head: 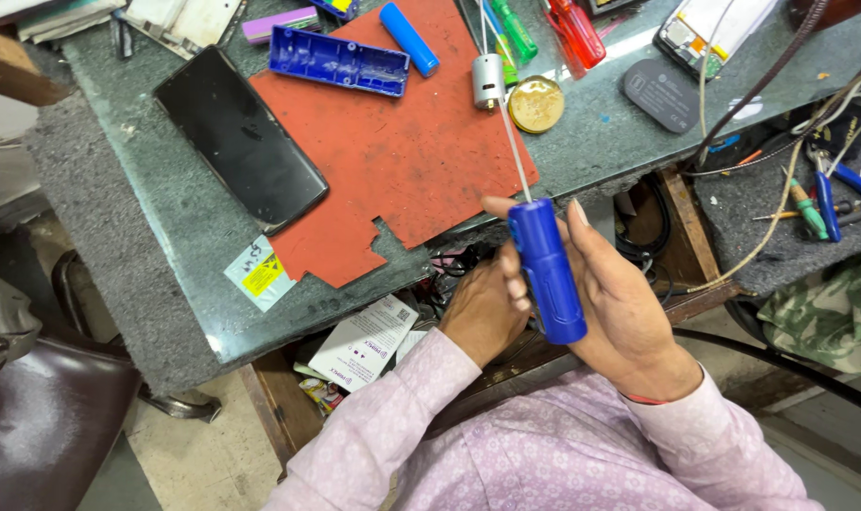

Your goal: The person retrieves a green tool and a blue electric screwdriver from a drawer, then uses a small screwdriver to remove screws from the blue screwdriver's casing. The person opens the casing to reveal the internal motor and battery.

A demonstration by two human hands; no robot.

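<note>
Both hands are up off the bench here, close together in front of the chest, and between them sits the blue cylindrical casing (547,270). The right hand (624,308) is cupped open behind it, palm cradling the length of it, thumb and fingertips resting near its top end rather than gripping hard. The left hand (482,312) is tucked in from the other side, fingers curled against the casing's lower half, so the piece is pinched between the two hands. A thin white wire (512,142) runs from the top of the casing up to the small silver motor (488,79) lying on the red mat (402,151), so casing and motor are linked but apart: the motor is out on the bench, not seated inside anything. As a judgement, the job looks to be midway, with parts spread about. Further out on the mat lies the open blue housing half (338,61), empty side up, and a blue battery cell (409,39) beside it. A round brass tin (535,103) sits just right of the motor, red and green screwdrivers (574,32) lie above it, and a black phone (241,138) rests face down on the glass bench top (165,227) to the left.
</note>
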